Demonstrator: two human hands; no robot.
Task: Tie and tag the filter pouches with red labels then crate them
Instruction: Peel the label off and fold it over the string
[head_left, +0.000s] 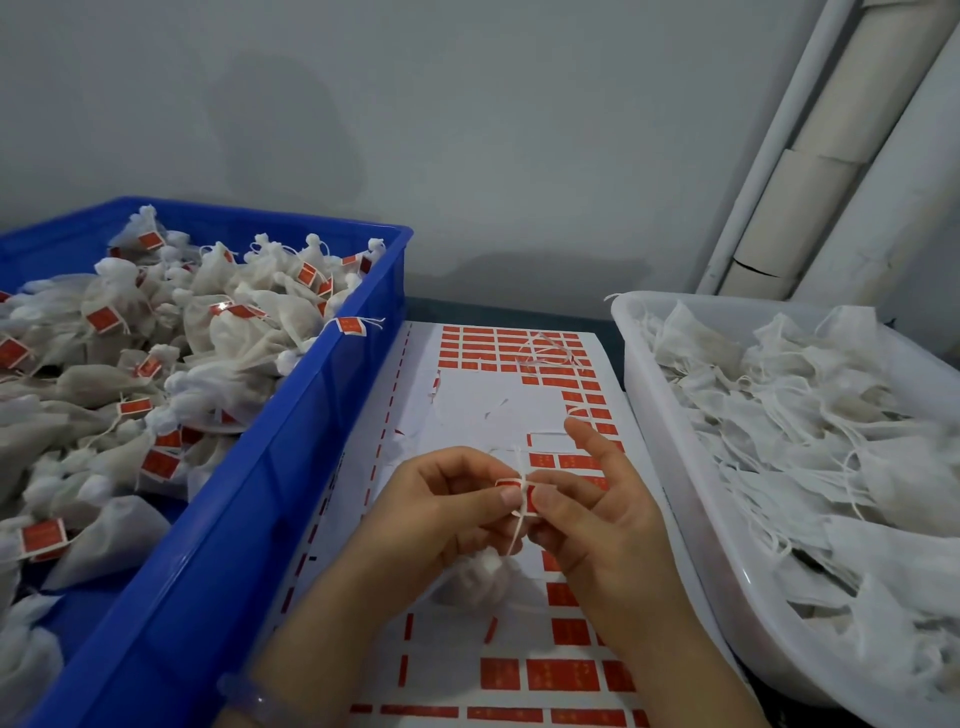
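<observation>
Hands centre-bottom of frame: left hand (447, 499) and right hand (597, 514) both pinching one red label (511, 486) folded round white string (520, 522); one right finger sticks up free. String runs roughly top-to-bottom, one filter pouch (483, 574) dangling under hands, neck up, pretty blurry tbh. Label print too small to read. Underneath: one label sheet (488, 410), many slots peeled. Left side: one blue crate (291, 467) heaped with tagged pouches (234, 332), too many to count. Right side: one white tub (670, 457) of untagged pouches (810, 415).

Dim, flat, soft-focus light; faint wall shadows, wide-angle bending at edges.
</observation>
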